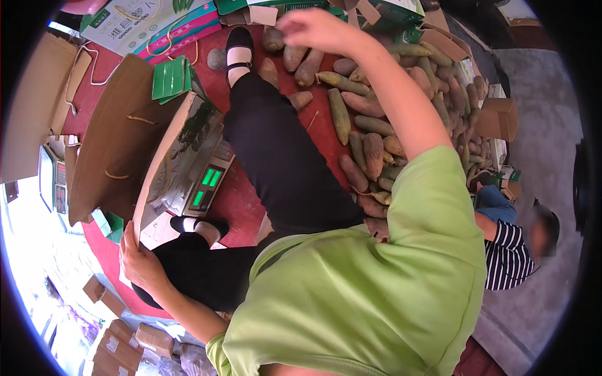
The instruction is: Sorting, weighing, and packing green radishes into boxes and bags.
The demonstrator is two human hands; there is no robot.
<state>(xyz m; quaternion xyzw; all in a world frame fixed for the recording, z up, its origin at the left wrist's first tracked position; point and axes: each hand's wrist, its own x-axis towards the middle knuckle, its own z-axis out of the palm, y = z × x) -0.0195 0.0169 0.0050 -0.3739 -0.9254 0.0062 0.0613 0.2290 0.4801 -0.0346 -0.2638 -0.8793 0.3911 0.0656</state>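
My left hand [143,266] grips the near edge of an open cardboard box [103,135], which has rope handles and green corner flaps. The box rests on a scale [205,188] with lit green digits. My right hand [313,31] is stretched out at the far side, fingers apart and slightly blurred, with nothing visible in it. Below and beside it lie a round dark root vegetable [273,39] and some longer ones. Right of my legs spreads a large heap of long green and reddish-brown root vegetables [339,116], partly hidden by my right arm.
Printed cartons [135,25] stand at the far left and open green boxes [392,9] at the far edge. Another person in a striped shirt [509,254] is at the right. Brown cartons [116,344] are stacked at lower left. The floor covering [248,200] is red.
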